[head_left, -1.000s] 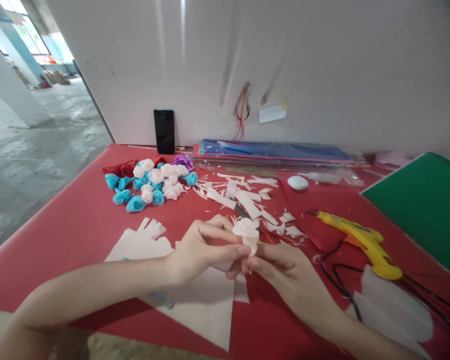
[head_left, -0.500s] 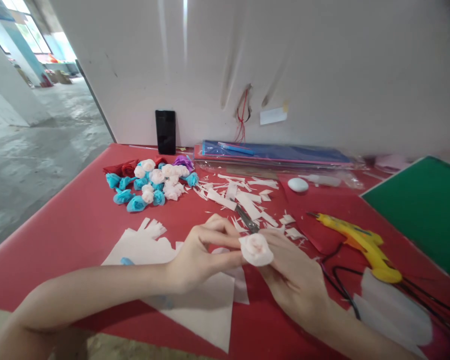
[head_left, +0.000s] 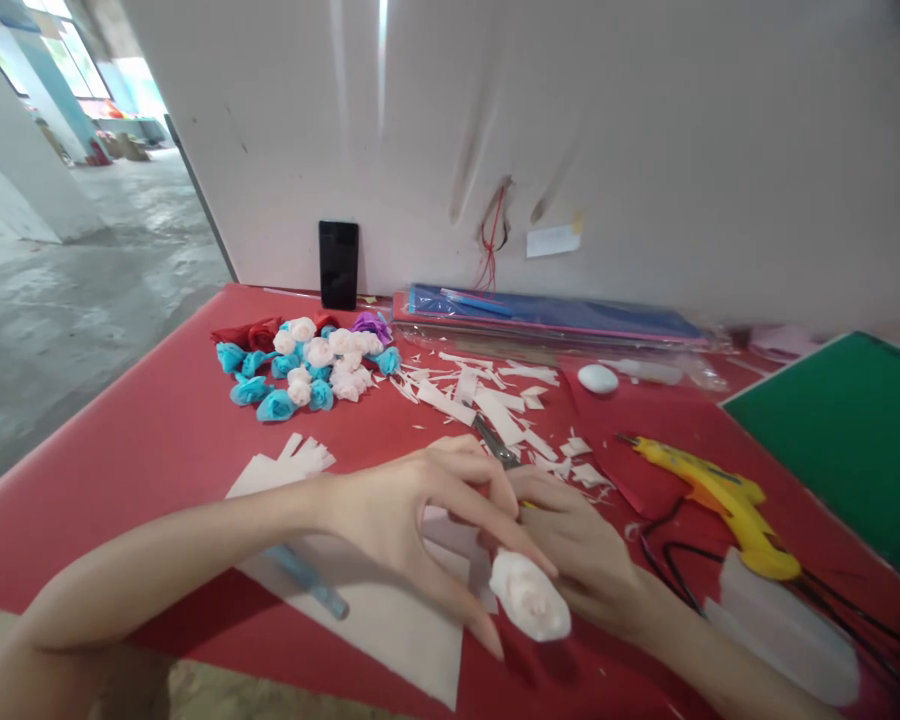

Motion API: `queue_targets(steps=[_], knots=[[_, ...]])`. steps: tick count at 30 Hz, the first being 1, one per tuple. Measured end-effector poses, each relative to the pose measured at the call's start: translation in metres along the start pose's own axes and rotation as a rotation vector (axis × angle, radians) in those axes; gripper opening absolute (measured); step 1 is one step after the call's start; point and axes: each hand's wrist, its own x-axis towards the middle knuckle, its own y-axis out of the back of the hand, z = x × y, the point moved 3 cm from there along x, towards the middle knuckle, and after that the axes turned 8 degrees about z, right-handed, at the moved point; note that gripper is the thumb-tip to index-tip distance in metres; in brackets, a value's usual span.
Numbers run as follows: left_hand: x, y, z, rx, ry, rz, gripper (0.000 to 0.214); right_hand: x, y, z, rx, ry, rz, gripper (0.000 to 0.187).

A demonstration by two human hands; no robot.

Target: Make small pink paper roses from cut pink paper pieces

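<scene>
Both hands meet low over the red table, around a small pale pink paper rose. My left hand reaches in from the left, and its thumb and forefinger pinch the rose from either side. My right hand lies just behind the rose, fingers curled onto its base. Under my left forearm lie a white paper sheet and a blue pen. Just beyond my fingers, scissors rest among white paper scraps.
A pile of finished blue, white, red and purple paper roses sits at the back left. A yellow glue gun with a black cord lies to the right, near a green sheet. A black phone and packed coloured paper stand against the wall.
Both hands have brought the rose down and toward me, from chest height to just above the table. The rose has turned so its spiral faces me, and the pen has come into view.
</scene>
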Motion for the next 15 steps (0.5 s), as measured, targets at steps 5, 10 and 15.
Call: queue_targets(steps=[5,10,15], knots=[[0.0008,0.0040,0.0080,-0.025,0.019,-0.022,0.038,0.0020,0.0056,-0.0005,-0.056,0.005,0.029,0.034],[0.0009,0.0046,0.0085,0.022,0.079,-0.014,0.026,-0.0009,0.0059,0.0034,-0.104,0.024,0.034,0.033],[0.0021,0.0041,0.0084,0.074,0.121,-0.001,0.017,-0.0076,0.0019,0.0072,-0.130,0.054,0.030,0.030]])
